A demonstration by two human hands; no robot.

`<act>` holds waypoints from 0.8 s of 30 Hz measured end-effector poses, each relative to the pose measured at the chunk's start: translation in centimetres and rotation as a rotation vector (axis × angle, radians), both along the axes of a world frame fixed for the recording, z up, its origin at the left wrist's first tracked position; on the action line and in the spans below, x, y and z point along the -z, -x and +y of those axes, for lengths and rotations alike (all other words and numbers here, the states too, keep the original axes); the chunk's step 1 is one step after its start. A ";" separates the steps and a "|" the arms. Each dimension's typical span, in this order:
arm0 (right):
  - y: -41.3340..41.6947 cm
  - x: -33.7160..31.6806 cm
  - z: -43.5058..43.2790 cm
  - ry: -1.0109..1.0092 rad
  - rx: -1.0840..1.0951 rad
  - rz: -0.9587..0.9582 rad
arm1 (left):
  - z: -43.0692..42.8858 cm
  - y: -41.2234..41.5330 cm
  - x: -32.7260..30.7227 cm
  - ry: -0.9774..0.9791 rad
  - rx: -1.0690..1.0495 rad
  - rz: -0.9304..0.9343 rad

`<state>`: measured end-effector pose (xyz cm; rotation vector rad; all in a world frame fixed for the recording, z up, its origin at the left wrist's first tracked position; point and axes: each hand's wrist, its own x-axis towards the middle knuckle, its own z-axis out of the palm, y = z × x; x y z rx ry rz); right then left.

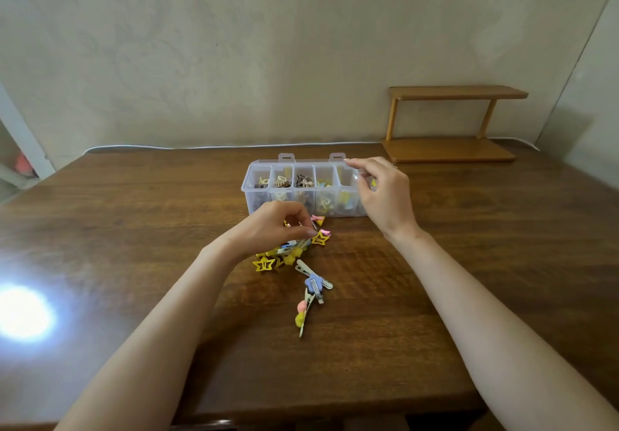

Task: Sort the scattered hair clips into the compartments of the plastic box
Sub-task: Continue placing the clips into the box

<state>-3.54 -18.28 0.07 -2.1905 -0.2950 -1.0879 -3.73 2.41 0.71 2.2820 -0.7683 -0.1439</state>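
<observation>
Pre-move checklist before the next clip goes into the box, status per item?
1. Plastic box open, compartments exposed: ok.
2. Left hand over the pile, clip pinched: cannot tell, fingers hide it.
3. Right hand empty: cannot tell, fingers curled above the box's right end.
4. Right-end compartment in view: not ok, right hand covers it.
5. Clips left on the table: ok, blue flower clip and yellow star clip lie loose.

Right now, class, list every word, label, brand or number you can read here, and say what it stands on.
None. No readable text shows on the plastic box, the hair clips, the table or the wooden shelf.
</observation>
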 end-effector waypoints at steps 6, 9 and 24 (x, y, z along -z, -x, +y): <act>1.4 -0.2 0.5 -0.034 -0.122 0.040 | -0.4 0.2 0.1 0.110 -0.061 0.075; 2.3 -0.6 1.1 -0.118 -0.272 0.244 | -0.9 0.4 0.3 0.272 -0.127 0.187; 2.5 -0.1 2.1 -0.169 -0.453 0.590 | -1.0 0.5 0.1 0.696 -0.125 0.394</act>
